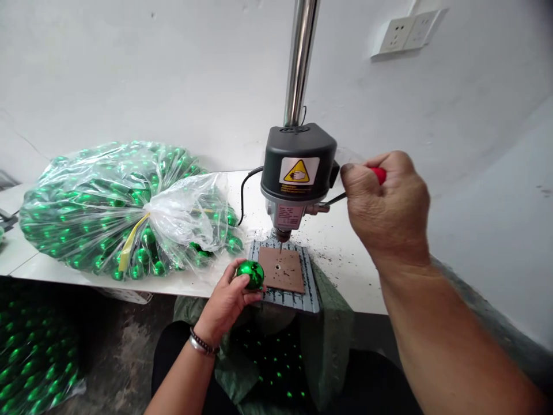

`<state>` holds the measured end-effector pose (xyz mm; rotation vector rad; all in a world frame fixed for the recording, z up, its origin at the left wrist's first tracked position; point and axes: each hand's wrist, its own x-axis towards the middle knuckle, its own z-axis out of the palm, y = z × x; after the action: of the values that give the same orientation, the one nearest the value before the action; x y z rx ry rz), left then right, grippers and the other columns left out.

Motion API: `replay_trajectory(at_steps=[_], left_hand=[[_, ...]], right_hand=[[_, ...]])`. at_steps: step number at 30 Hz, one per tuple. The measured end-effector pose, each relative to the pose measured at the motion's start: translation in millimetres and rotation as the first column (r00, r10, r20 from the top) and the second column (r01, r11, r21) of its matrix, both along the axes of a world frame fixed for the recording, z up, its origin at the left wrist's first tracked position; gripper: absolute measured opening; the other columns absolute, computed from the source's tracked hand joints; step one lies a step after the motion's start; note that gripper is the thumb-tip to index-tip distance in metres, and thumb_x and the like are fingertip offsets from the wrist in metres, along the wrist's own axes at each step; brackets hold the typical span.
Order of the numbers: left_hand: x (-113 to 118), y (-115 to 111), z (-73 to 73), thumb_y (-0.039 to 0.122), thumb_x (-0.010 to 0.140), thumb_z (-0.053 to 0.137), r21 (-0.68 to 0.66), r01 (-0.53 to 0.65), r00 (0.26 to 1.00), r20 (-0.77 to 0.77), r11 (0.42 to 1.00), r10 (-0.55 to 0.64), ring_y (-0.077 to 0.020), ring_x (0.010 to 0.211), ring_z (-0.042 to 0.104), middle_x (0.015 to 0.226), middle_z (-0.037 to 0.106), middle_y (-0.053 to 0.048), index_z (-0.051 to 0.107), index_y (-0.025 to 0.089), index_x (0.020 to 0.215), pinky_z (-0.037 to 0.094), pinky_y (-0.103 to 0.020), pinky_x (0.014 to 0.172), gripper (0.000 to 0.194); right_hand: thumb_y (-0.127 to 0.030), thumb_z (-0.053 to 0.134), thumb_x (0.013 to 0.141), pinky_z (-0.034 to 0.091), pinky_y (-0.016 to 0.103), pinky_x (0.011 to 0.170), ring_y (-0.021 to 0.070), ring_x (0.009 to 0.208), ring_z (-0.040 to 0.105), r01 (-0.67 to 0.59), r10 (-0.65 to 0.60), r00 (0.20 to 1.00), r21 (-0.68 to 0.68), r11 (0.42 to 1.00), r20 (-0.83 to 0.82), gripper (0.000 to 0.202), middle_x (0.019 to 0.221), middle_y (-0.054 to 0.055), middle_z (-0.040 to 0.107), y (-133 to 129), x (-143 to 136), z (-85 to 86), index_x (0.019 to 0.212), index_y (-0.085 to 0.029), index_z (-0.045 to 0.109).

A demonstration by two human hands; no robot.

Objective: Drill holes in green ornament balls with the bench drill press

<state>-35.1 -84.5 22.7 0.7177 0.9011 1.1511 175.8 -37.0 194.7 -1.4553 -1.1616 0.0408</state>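
Note:
A shiny green ball (250, 276) rests in the closed fingers of my left hand (231, 291), just left of a brown square board (280, 268) with a hole in its middle. That board lies on the grey slotted base (311, 276) of a drill press (298, 164). A thin drill bit (280, 246) points down over the board, apart from the ball. My right hand (386, 204) is wrapped round the red-ended feed lever (380, 174) at the press's right side.
A tied clear bag of green balls (99, 213) lies on the white table (363, 276) to the left. Below the table edge hang an open green sack (326, 340) with balls inside and, far left, another bag of balls (34, 351). Dark shavings litter the table. Wall sockets (408, 31) sit upper right.

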Motion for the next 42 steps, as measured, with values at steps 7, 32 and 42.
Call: replay_trajectory(at_steps=[7, 32, 42], left_hand=[[22, 46, -3.5, 0.034, 0.074, 0.073, 0.297, 0.094, 0.769, -0.628, 0.95, 0.12, -0.0257, 0.122, 0.056, 0.129, 0.063, -0.011, 0.054, 0.017, 0.134, 0.038, -0.039, 0.11, 0.065], [47, 61, -5.8, 0.035, 0.07, 0.079, 0.268, 0.333, 0.24, -0.951, 0.904, 0.193, -0.0333, 0.116, 0.05, 0.108, 0.068, -0.007, 0.066, 0.028, 0.125, 0.031, -0.051, 0.106, 0.057], [53, 59, -13.2, 0.036, 0.071, 0.079, 0.278, 0.311, 0.25, -0.946, 0.909, 0.204, -0.0316, 0.112, 0.052, 0.106, 0.068, -0.006, 0.067, 0.029, 0.124, 0.032, -0.048, 0.105, 0.055]], right_hand=[[-0.039, 0.058, 0.08, 0.033, 0.025, 0.06, 0.0068, 0.059, 0.036, -0.052, 0.051, 0.999, 0.076, 0.996, 0.016, 0.024, 0.062, -0.004, 0.044, 1, 3, -6.2, 0.073, -0.019, 0.047], [-0.045, 0.05, 0.087, 0.04, 0.023, 0.061, 0.0071, 0.064, 0.041, -0.072, 0.055, 0.991, 0.13, 0.989, 0.126, 0.027, 0.066, -0.002, 0.045, 4, 9, -16.7, 0.079, -0.019, 0.049], [-0.046, 0.052, 0.081, 0.035, 0.023, 0.057, 0.0068, 0.057, 0.039, -0.056, 0.041, 0.993, 0.137, 0.989, 0.107, 0.026, 0.064, -0.003, 0.048, -13, 5, -24.9, 0.078, -0.02, 0.05]])
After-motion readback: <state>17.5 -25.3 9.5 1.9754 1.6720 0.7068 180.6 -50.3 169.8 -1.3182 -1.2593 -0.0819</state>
